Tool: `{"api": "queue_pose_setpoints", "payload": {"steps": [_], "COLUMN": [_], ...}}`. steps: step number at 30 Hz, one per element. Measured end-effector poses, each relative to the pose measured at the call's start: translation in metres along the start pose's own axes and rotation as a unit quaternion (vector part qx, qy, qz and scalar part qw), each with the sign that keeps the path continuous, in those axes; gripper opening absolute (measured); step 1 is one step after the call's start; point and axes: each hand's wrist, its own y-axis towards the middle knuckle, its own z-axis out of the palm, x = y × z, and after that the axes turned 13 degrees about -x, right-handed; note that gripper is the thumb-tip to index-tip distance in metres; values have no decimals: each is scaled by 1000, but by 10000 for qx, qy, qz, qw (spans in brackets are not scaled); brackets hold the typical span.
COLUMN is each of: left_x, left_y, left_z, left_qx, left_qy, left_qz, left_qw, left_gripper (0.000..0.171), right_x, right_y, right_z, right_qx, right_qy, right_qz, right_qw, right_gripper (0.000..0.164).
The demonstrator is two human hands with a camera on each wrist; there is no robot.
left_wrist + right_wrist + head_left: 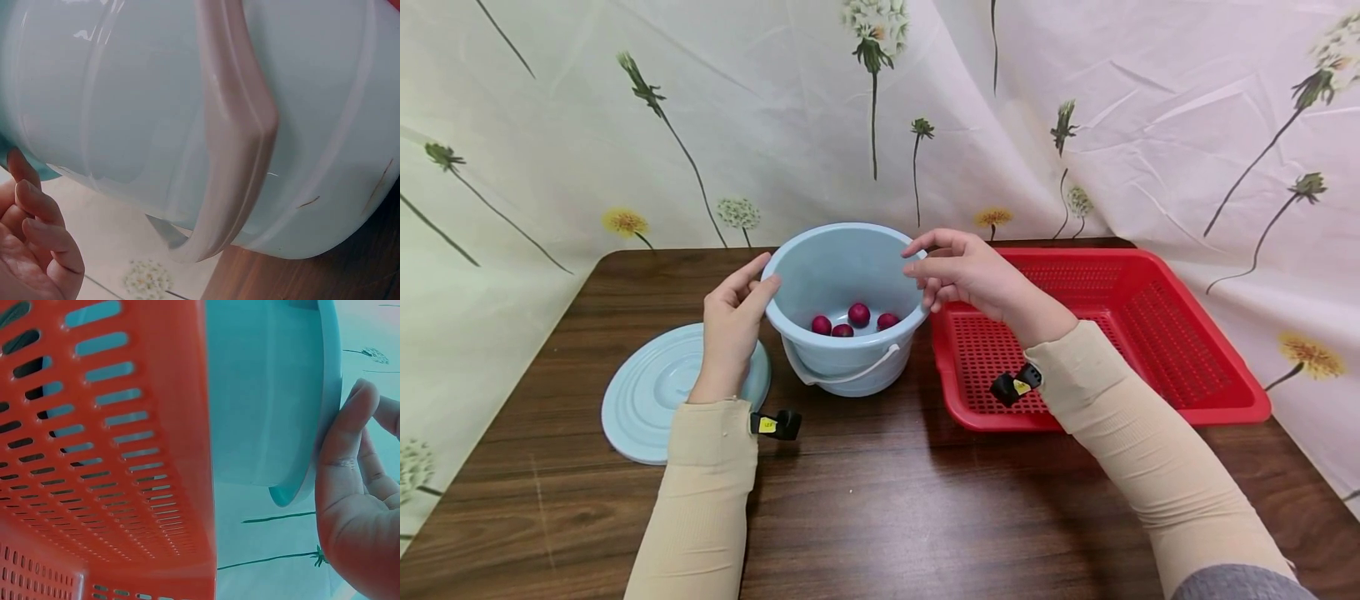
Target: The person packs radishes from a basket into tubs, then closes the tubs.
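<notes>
A light blue bucket [850, 367] stands upright with several round dark red fruits [859, 315] on its floor. Its pale carrying handle [850, 377] hangs down at the front. My left hand [735, 321] is at the left of the rim, thumb tip over the edge and fingers outside it; in the left wrist view those fingers [37, 206] are loosely bent beside the bucket wall [144, 112]. My right hand [966, 271] hovers by the right rim, its fingers spread and pointing over the bucket's mouth. No fruit shows in either hand.
A red perforated basket [1217, 414] stands to the right, close by the bucket, beneath my right forearm. A round blue lid [647, 392] lies on the brown wooden table [865, 517] at the left, partly behind my left hand. A flower-patterned cloth [775, 117] hangs behind the table.
</notes>
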Motion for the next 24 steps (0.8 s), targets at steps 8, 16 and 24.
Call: {"api": "queue_pose_setpoints", "payload": {"steps": [8, 16, 24], "left_x": [-2, -2, -2], "left_y": [-1, -2, 1], "left_z": [1, 0, -10], "left_qx": [-22, 37, -91], "left_qy": [-21, 26, 2118], "left_qz": [81, 43, 1479], "left_qw": [10000, 10000, 9660], "left_gripper": [42, 43, 47], "right_x": [2, 3, 6], "right_y": [-2, -5, -11], "right_z": [0, 0, 0], "right_qx": [-42, -52, -143], "right_qy": [42, 53, 17], "right_qz": [93, 61, 53], "right_qw": [9999, 10000, 9999], "right_gripper": [21, 17, 21]}}
